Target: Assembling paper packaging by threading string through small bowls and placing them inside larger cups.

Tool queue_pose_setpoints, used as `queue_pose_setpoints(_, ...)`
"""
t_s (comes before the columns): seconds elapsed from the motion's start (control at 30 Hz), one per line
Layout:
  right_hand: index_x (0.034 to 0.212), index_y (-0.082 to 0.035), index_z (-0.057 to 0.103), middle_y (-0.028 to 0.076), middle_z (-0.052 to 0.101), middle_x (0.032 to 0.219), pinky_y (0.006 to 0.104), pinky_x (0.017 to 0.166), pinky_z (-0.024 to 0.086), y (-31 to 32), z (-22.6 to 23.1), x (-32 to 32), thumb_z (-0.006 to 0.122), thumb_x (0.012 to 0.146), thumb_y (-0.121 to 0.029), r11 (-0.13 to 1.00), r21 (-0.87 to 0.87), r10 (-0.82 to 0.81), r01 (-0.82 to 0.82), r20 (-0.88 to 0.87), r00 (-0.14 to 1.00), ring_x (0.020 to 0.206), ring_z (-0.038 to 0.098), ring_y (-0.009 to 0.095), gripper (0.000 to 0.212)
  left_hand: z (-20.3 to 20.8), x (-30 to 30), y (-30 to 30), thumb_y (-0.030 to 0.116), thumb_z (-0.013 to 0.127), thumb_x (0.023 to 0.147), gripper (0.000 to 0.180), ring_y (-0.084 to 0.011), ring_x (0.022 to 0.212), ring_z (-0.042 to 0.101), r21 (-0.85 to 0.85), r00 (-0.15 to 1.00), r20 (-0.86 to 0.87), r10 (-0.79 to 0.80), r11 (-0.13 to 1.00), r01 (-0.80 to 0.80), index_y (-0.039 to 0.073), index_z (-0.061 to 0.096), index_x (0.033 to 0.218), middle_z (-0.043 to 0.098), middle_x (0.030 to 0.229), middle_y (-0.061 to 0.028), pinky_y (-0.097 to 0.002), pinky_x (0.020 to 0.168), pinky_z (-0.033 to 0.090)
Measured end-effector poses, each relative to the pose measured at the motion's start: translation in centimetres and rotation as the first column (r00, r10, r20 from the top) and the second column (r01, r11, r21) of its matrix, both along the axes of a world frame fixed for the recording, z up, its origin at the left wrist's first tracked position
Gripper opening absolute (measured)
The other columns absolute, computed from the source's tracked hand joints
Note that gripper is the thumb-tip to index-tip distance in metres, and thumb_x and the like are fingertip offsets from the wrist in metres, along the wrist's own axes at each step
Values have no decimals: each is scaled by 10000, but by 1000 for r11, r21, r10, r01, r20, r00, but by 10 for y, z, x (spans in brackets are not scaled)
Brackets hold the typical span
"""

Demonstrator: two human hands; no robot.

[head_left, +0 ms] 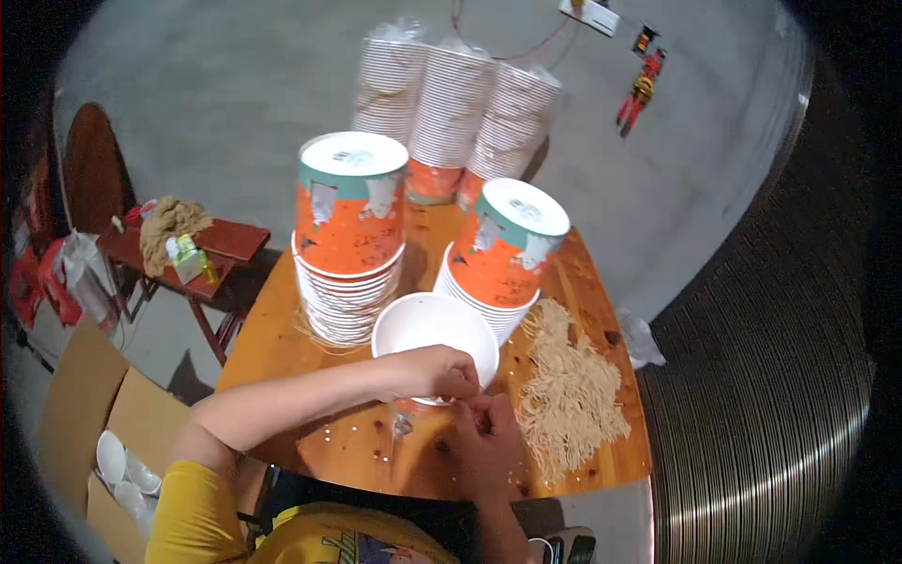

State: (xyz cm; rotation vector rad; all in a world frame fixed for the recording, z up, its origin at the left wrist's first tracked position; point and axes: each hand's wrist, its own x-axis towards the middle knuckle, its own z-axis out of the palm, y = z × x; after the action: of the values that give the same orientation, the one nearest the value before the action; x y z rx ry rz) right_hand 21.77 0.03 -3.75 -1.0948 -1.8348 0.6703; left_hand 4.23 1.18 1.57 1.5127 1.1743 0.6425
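Both hands meet at the near rim of the open white paper cup (434, 329) standing mid-table: the left hand (437, 371) curls over that rim, fingers pinched, while the right hand (489, 437) pinches something small just below, beside the pale noodle heap (568, 395) toward the wooden table's (272, 338) right edge.

I see warm, fairly dim light; the bench (583, 282) centre is brightest, corners go black, fisheye bends the edges, and the hands look slightly soft.
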Motion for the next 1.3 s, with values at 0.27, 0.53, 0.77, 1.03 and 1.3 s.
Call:
queue_pose_setpoints(0.27, 923, -44, 670, 56, 517, 665, 290, 558, 401, 0, 7, 5, 679, 801, -117, 963, 237, 126, -125, 10, 992, 597, 502, 168, 143, 2, 1, 3, 118, 560, 851, 192, -78, 763, 525, -77, 988, 142, 66, 996, -56, -2, 609, 992, 597, 860, -12, -214, 671, 431)
queue_pose_setpoints(0.53, 1114, -102, 615, 138, 613, 904, 405, 735, 491, 5, 9, 17, 587, 866, -153, 964, 62, 246, -258, 155, 957, 839, 607, 320, 254, 0, -7, 4, 54, 533, 836, 232, -62, 773, 500, -110, 989, 130, 66, 993, -52, 6, 556, 1062, 540, 889, 8, -198, 684, 426)
queue_pose_setpoints(0.77, 1000, -81, 669, 99, 574, 715, 322, 583, 455, 6, 9, 12, 633, 828, -98, 940, 261, 186, -221, 151, 971, 640, 585, 229, 176, -3, -13, 4, 35, 543, 827, 241, -81, 804, 525, -64, 985, 169, 9, 998, 2, 8, 533, 1066, 552, 922, -19, -206, 713, 435)
queue_pose_setpoints(1.03, 972, -41, 626, 6, 536, 694, 255, 585, 421, 13, -5, 10, 618, 867, -115, 976, -14, 206, -217, -255, 945, 633, 506, 95, 129, -4, -15, 7, 50, 545, 848, 210, -91, 803, 536, -128, 987, 161, 23, 992, -2, 13, 524, 1054, 557, 906, -30, -211, 692, 449)
queue_pose_setpoints(1.3, 890, -25, 594, -19, 521, 713, 240, 581, 394, 13, 12, 2, 640, 853, -98, 983, -83, 146, -164, -191, 971, 634, 470, 79, 94, 0, -4, -5, 25, 520, 847, 196, -83, 797, 486, 142, 997, 38, 66, 987, -71, 18, 489, 1041, 503, 892, -15, -224, 718, 448)
